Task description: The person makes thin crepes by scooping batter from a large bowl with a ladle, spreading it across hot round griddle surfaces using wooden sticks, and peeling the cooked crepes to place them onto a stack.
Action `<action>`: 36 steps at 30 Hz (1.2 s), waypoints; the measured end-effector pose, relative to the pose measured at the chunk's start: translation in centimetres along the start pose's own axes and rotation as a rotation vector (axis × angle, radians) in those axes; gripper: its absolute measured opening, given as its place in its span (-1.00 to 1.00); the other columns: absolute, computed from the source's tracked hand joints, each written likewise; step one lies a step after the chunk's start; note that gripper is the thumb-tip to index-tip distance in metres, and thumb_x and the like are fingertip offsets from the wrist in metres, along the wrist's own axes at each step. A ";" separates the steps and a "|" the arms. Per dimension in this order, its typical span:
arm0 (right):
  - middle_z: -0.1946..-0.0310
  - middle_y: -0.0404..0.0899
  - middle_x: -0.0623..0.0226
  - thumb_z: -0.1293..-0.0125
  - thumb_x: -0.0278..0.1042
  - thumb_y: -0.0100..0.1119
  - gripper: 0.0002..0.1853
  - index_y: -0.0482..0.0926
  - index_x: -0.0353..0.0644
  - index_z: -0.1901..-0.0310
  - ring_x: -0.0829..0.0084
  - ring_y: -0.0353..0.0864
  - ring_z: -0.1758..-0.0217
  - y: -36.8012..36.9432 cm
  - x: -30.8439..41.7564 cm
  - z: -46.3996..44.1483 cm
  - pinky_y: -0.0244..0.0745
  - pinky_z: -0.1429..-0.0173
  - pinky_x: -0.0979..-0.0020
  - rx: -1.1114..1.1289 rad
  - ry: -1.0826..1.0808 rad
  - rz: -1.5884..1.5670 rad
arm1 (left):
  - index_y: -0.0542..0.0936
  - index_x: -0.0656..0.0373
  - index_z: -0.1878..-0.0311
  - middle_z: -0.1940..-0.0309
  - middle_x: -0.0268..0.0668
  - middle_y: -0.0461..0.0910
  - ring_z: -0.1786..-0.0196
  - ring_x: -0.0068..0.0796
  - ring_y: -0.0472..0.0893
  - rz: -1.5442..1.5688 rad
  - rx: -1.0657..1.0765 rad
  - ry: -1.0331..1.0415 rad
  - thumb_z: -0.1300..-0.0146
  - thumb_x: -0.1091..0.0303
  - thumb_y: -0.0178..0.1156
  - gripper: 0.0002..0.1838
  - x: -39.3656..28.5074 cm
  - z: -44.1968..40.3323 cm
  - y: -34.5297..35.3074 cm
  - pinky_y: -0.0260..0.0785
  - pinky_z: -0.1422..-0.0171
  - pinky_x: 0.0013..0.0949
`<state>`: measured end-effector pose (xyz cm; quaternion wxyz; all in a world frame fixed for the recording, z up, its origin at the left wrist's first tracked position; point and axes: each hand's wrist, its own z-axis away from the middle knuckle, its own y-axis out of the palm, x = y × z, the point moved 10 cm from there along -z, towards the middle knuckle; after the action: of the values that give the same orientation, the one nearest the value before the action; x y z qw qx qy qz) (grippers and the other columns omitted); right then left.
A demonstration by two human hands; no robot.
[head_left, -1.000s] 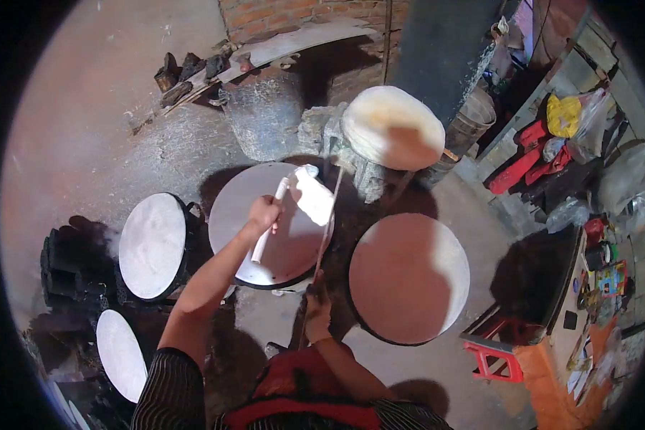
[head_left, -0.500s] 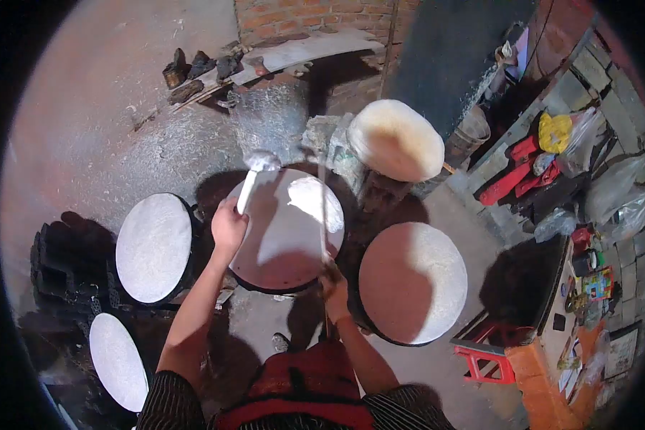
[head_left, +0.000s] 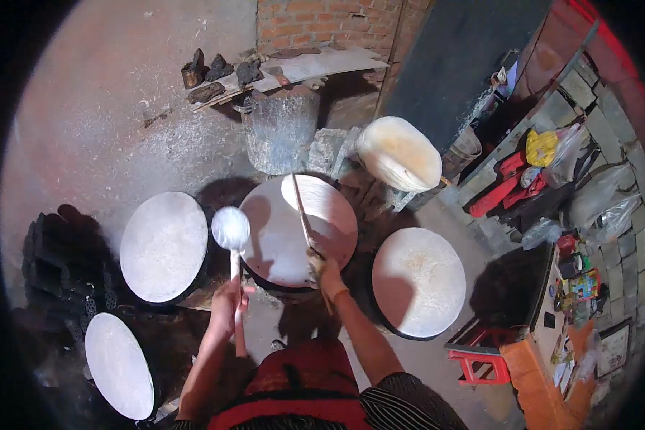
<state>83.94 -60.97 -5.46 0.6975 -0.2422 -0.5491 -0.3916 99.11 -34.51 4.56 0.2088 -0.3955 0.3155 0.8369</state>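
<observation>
My left hand (head_left: 227,297) is wrapped round the handle of a ladle (head_left: 231,229). Its round bowl, whitish inside, hangs over the gap between the left round griddle (head_left: 163,247) and the middle griddle (head_left: 272,251). In my right hand (head_left: 324,274) is a thin wooden stick (head_left: 301,208), which slants across the middle griddle toward its far edge. A bright white patch (head_left: 319,197) lies by the stick on that griddle; whether it is all batter or partly light, I cannot tell.
Another pale-topped griddle (head_left: 419,283) stands at right, one more (head_left: 120,365) at near left. Pale round sheets (head_left: 398,152) rest behind. A large pot (head_left: 279,132) stands under a board (head_left: 315,70). A red stool (head_left: 480,365) and a cluttered table (head_left: 552,330) are at right.
The ladle has come back from the middle griddle's far left edge toward me and to the left. My right hand's stick now slants left, and the white patch has changed shape.
</observation>
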 end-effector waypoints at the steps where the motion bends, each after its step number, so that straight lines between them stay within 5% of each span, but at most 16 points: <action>1: 0.47 0.45 0.53 -0.30 -0.15 0.28 -0.61 0.53 -0.07 -0.11 0.62 0.34 0.60 0.0 4.3 4.3 0.24 0.59 0.52 -0.062 -0.011 -0.323 | 0.52 0.24 -0.10 0.40 -0.24 0.63 0.58 -0.63 0.40 0.003 -0.052 0.025 -0.53 0.18 -0.06 -0.65 0.2 1.5 -0.3 0.24 0.52 -0.54; 6: 0.43 0.44 0.51 -0.31 -0.28 0.17 -0.51 0.46 -0.08 -0.27 0.64 0.39 0.49 -5.9 4.2 9.0 0.28 0.52 0.55 -0.133 0.042 -0.121 | 0.57 0.22 0.02 0.45 -0.37 0.51 0.59 -0.69 0.33 -0.123 -0.098 -0.037 -0.52 0.14 -0.02 -0.67 2.6 5.4 -3.1 0.15 0.53 -0.60; 7: 0.44 0.42 0.53 -0.30 -0.32 0.13 -0.49 0.44 -0.08 -0.31 0.65 0.38 0.50 -6.8 3.2 8.3 0.28 0.52 0.55 -0.184 0.055 -0.103 | 0.59 0.22 0.08 0.48 -0.41 0.47 0.59 -0.71 0.32 -0.166 0.033 0.006 -0.51 0.13 0.01 -0.67 1.4 5.9 -2.1 0.14 0.53 -0.60; 10: 0.52 0.35 0.55 -0.34 -0.35 0.10 -0.58 0.49 -0.09 -0.23 0.65 0.28 0.62 -4.1 1.5 2.9 0.25 0.57 0.54 0.027 -0.155 0.137 | 0.60 0.20 0.25 0.55 -0.48 0.39 0.59 -0.76 0.33 -0.153 0.106 0.123 -0.50 0.14 0.06 -0.67 -5.5 8.4 2.1 0.09 0.57 -0.65; 12: 0.56 0.28 0.57 -0.40 -0.39 0.05 -0.69 0.53 -0.07 -0.14 0.66 0.20 0.67 -1.8 1.7 2.2 0.17 0.61 0.53 0.024 -0.075 0.230 | 0.59 0.19 0.27 0.56 -0.51 0.40 0.58 -0.76 0.36 0.022 0.108 0.094 -0.49 0.15 0.06 -0.68 -7.0 6.7 3.2 0.10 0.59 -0.66; 14: 0.56 0.28 0.56 -0.43 -0.40 0.03 -0.79 0.56 -0.07 -0.04 0.66 0.23 0.64 -0.2 1.7 1.2 0.12 0.61 0.53 0.132 -0.088 0.148 | 0.59 0.16 0.26 0.55 -0.53 0.42 0.59 -0.75 0.37 0.039 0.074 0.070 -0.49 0.15 0.07 -0.70 -4.4 3.2 2.0 0.12 0.60 -0.65; 18: 0.61 0.22 0.58 -0.44 -0.37 0.07 -0.66 0.52 -0.04 -0.21 0.64 0.23 0.63 -2.2 7.2 6.8 0.09 0.59 0.52 0.308 0.128 0.017 | 0.62 0.18 0.29 0.51 -0.47 0.52 0.59 -0.74 0.37 -0.241 -0.141 -0.018 -0.44 0.11 0.14 -0.68 2.3 4.9 0.7 0.17 0.58 -0.61; 20: 0.64 0.21 0.57 -0.45 -0.34 0.08 -0.59 0.45 0.02 -0.31 0.64 0.20 0.66 -7.6 4.4 2.8 0.07 0.60 0.51 0.411 0.044 0.039 | 0.62 0.18 0.34 0.55 -0.50 0.46 0.60 -0.75 0.35 -0.202 -0.207 -0.058 -0.44 0.10 0.14 -0.65 4.7 7.4 0.8 0.16 0.56 -0.61; 22: 0.52 0.42 0.60 -0.43 -0.30 0.13 -0.89 0.63 0.04 0.09 0.63 0.33 0.62 -11.4 -2.7 -0.9 0.20 0.55 0.52 0.456 0.576 -0.831 | 0.61 0.18 0.35 0.57 -0.52 0.42 0.61 -0.76 0.32 -0.141 -0.258 -0.048 -0.45 0.12 0.13 -0.65 6.5 9.2 1.7 0.13 0.57 -0.61; 24: 0.55 0.43 0.57 -0.43 -0.28 0.11 -0.90 0.61 0.11 0.26 0.58 0.37 0.63 -13.5 5.0 0.6 0.20 0.57 0.47 0.073 0.347 -0.008 | 0.60 0.18 0.36 0.60 -0.54 0.38 0.63 -0.76 0.29 -0.075 -0.316 -0.025 -0.45 0.13 0.12 -0.65 8.3 10.6 2.6 0.10 0.57 -0.61; 25: 0.53 0.45 0.60 -0.40 -0.41 0.12 -0.87 0.65 0.08 0.16 0.62 0.35 0.63 -12.9 3.2 -1.3 0.20 0.58 0.48 0.212 0.359 -0.100 | 0.60 0.18 0.36 0.61 -0.56 0.34 0.64 -0.76 0.25 -0.031 -0.320 -0.008 -0.46 0.14 0.11 -0.66 9.1 11.2 3.2 0.06 0.58 -0.60; 26: 0.51 0.46 0.63 -0.33 -0.52 0.16 -0.77 0.66 0.01 0.05 0.67 0.32 0.62 -11.6 4.4 -2.3 0.19 0.58 0.51 0.109 0.269 0.136 | 0.60 0.17 0.37 0.62 -0.59 0.30 0.65 -0.77 0.22 0.012 -0.323 0.010 -0.46 0.15 0.10 -0.66 9.8 11.6 3.8 0.02 0.58 -0.60; 28: 0.50 0.45 0.65 -0.28 -0.60 0.17 -0.62 0.63 0.01 -0.10 0.71 0.30 0.61 -8.0 5.6 -0.6 0.15 0.59 0.54 0.279 0.504 0.064 | 0.60 0.18 0.36 0.63 -0.60 0.30 0.66 -0.77 0.20 0.030 -0.407 -0.010 -0.48 0.19 0.07 -0.68 11.0 12.6 4.5 -0.01 0.60 -0.59; 29: 0.51 0.42 0.67 -0.31 -0.53 0.18 -0.58 0.60 0.07 -0.18 0.73 0.29 0.59 -7.1 6.9 -0.8 0.15 0.56 0.57 0.383 0.288 0.239 | 0.60 0.18 0.34 0.62 -0.60 0.31 0.65 -0.78 0.21 0.044 -0.439 0.002 -0.48 0.21 0.07 -0.69 11.2 13.3 4.8 -0.01 0.60 -0.59; 32: 0.49 0.42 0.69 -0.35 -0.49 0.18 -0.53 0.54 0.12 -0.28 0.74 0.26 0.61 -8.8 7.4 1.3 0.13 0.57 0.59 0.612 0.388 0.398 | 0.62 0.19 0.30 0.61 -0.59 0.35 0.65 -0.78 0.24 0.094 -0.529 0.030 -0.48 0.25 0.08 -0.73 12.8 15.3 5.2 -0.01 0.61 -0.59; 36: 0.39 0.56 0.58 -0.29 -0.49 0.24 -0.53 0.54 0.02 -0.25 0.71 0.33 0.68 -13.2 8.6 0.3 0.20 0.64 0.60 0.701 0.508 0.104 | 0.63 0.18 0.24 0.57 -0.55 0.42 0.63 -0.77 0.27 0.113 -0.654 0.024 -0.45 0.29 0.12 -0.80 14.8 17.9 4.6 0.04 0.60 -0.62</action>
<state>73.83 -70.75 1.60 0.8694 0.0858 -0.4467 -0.1930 77.91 -23.90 3.23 0.0204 -0.4335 0.0539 0.8993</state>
